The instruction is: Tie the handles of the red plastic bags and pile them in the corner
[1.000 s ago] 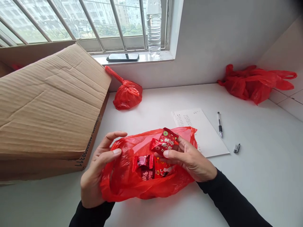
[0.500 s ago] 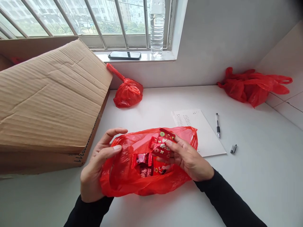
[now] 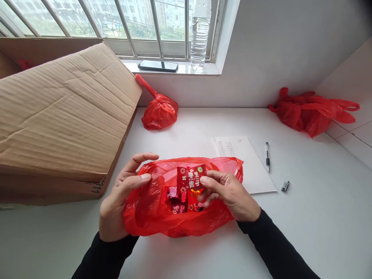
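Note:
An open red plastic bag (image 3: 177,226) lies on the white table, its mouth facing up. My left hand (image 3: 120,197) grips the bag's left edge, thumb inside and fingers partly behind the film. Between the thumb and fingers of my right hand (image 3: 231,193) is a dark red candy packet (image 3: 192,178) with flowers and white characters, held over the bag's opening. Below it inside the bag lie other wrapped candies, among them a pink one (image 3: 172,192) and a bright red one (image 3: 195,203).
A large cardboard box (image 3: 66,112) stands at the left. Behind are a tied red bag (image 3: 160,112), a phone (image 3: 157,66) and a bottle (image 3: 200,42) on the sill. Rightward lie written paper (image 3: 255,174), a pen (image 3: 267,157), its cap (image 3: 285,186) and red bags (image 3: 312,112).
My right hand has turned the candy packet, so its printed face now shows flat and upright, slightly further left. The view has shifted a little.

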Demonstrator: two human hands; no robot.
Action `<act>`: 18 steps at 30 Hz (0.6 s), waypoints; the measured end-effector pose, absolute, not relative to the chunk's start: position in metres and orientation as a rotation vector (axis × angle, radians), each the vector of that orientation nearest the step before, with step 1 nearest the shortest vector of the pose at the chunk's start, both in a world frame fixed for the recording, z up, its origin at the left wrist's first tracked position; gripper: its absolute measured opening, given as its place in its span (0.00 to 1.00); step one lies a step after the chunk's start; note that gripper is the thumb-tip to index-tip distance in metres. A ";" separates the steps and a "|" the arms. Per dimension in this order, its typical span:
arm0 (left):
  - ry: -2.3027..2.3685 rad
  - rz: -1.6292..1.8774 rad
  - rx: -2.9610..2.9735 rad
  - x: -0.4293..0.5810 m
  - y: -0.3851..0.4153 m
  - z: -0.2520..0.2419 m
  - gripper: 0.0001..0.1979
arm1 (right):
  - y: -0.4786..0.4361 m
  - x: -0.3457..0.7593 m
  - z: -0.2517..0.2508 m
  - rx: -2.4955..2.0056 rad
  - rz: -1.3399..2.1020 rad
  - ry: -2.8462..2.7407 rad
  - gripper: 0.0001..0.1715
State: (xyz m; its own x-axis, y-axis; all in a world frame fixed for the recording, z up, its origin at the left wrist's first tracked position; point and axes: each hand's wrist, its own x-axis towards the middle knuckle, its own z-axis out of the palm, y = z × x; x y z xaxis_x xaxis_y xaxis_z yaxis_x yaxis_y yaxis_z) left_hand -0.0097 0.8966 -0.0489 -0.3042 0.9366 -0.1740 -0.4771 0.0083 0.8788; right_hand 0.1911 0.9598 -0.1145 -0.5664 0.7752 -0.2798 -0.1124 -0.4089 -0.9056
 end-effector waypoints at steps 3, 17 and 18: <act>1.123 1.574 0.611 -0.009 0.896 -0.048 0.14 | 0.960 0.191 -0.114 -0.990 2.007 -1.252 0.20; 1.108 1.600 0.591 -0.004 0.890 -0.042 0.11 | 0.948 0.196 -0.102 -1.137 1.377 -1.603 0.19; 1.106 1.606 0.593 -0.004 0.890 -0.041 0.11 | 0.947 0.197 -0.099 -1.157 1.213 -1.613 0.15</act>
State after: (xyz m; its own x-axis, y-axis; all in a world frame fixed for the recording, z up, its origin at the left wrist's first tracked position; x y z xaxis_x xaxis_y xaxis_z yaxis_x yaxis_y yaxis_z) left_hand -0.0044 0.8898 -0.0415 -0.3281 0.9323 -0.1523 -0.4745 -0.0233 0.8800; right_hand 0.1974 0.9468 -0.0990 -0.2688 0.9608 0.0672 0.2018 0.1244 -0.9715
